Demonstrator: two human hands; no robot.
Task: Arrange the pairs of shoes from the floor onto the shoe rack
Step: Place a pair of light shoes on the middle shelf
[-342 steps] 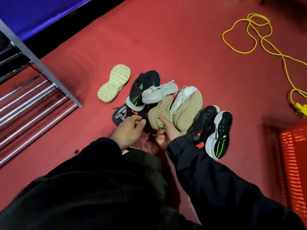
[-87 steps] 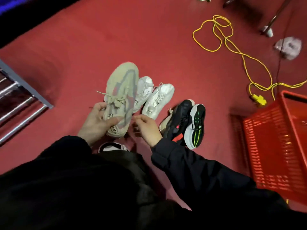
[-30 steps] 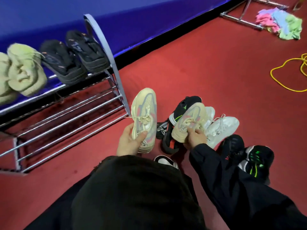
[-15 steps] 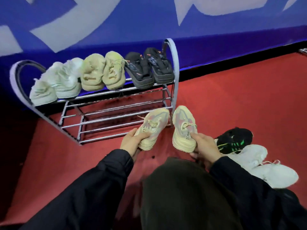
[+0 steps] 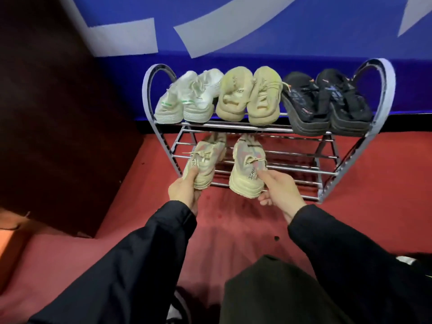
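The shoe rack's (image 5: pixel 383 94) top shelf looks full with three pairs (white, tan, black); the lower shelf awaits its first. The left hand (image 5: pixel 184 191) grips the left beige shoe (image 5: pixel 205 160) by its heel, the right hand (image 5: pixel 279 191) grips the right beige shoe (image 5: pixel 247 167), both toes pointing in over the lower bars' left half.

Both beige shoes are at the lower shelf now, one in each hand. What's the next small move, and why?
Probably slide both shoes forward onto the lower shelf and let go. The left hand and right hand grip the left shoe and right shoe by the heels, toes already over its bars, and the top shelf is full.
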